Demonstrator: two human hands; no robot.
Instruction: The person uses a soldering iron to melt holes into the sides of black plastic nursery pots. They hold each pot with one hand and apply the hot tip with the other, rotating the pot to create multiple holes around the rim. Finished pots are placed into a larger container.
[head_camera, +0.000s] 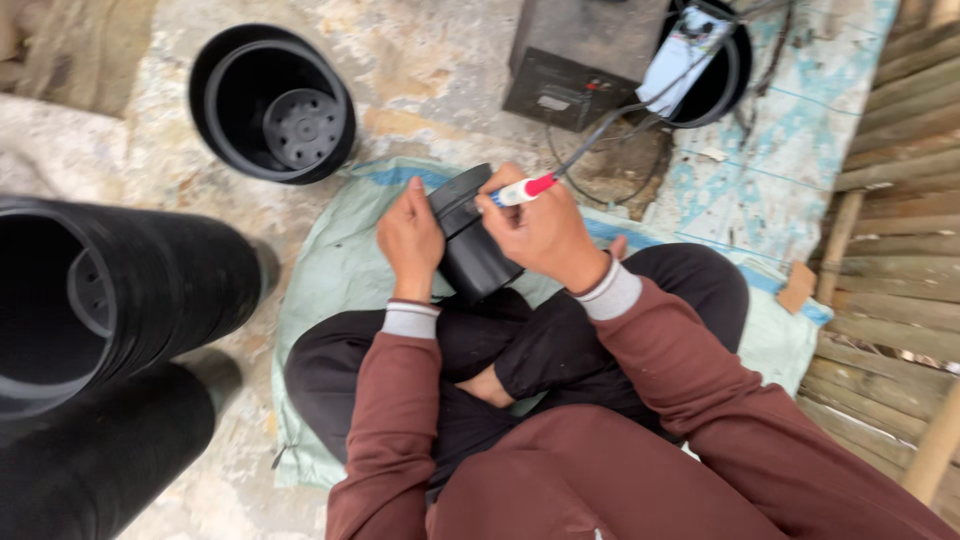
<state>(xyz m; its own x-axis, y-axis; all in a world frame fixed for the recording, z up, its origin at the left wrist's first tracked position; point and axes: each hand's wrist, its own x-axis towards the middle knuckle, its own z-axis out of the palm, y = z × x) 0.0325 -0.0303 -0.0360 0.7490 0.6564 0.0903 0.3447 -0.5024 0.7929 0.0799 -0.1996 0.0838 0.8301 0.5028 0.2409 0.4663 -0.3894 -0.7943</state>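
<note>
A small black plastic pot (470, 240) lies tilted above my crossed legs. My left hand (408, 238) grips its left side. My right hand (540, 230) holds a pen-like tool (523, 190) with a red and white handle and a blue tip, with a cable running from its back end. The tip touches the pot's upper wall near the rim. I sit cross-legged on a pale green sack (330, 270) in dark trousers and a maroon top.
An open black pot (275, 105) stands on the concrete floor at upper left. Long stacks of black pots (120, 290) lie at the left. A dark box (580, 60) with cables sits at the top, a black pot behind it. Bamboo slats (900, 200) line the right.
</note>
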